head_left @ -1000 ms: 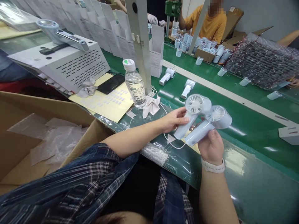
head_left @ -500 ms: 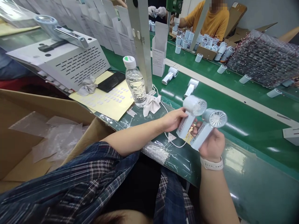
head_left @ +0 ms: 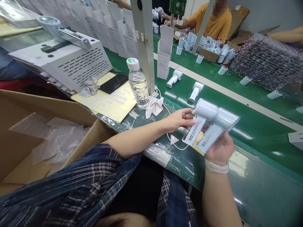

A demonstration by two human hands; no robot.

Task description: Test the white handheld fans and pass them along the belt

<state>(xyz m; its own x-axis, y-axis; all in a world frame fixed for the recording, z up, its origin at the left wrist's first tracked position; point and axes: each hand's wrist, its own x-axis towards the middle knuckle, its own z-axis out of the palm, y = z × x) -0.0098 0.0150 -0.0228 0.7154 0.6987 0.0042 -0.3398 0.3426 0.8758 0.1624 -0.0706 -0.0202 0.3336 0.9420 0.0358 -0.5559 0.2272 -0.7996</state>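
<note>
Two pale blue handheld fans are held side by side above the green belt (head_left: pixel 248 126). My left hand (head_left: pixel 178 119) grips the handle of the left fan (head_left: pixel 201 118), whose side reads "SpeedFAN". My right hand (head_left: pixel 219 146), with a white watch at the wrist, is wrapped round the handle of the right fan (head_left: pixel 221 124). Both fan heads point away to the right, so the printed sides of the handles face me. A white cable (head_left: pixel 174 143) lies on the bench under my hands.
A water bottle (head_left: pixel 139 83), a grey cloth (head_left: pixel 153 106), a yellow sticker sheet (head_left: pixel 111 102) and a black phone (head_left: pixel 113 83) sit left. Two more fans (head_left: pixel 174 78) lie on the belt. An open cardboard box (head_left: pixel 42 138) stands at my left. Other people work across the belt.
Both fans have been turned in my hands: the grilles that faced me now point away to the right and the printed handle sides face up.
</note>
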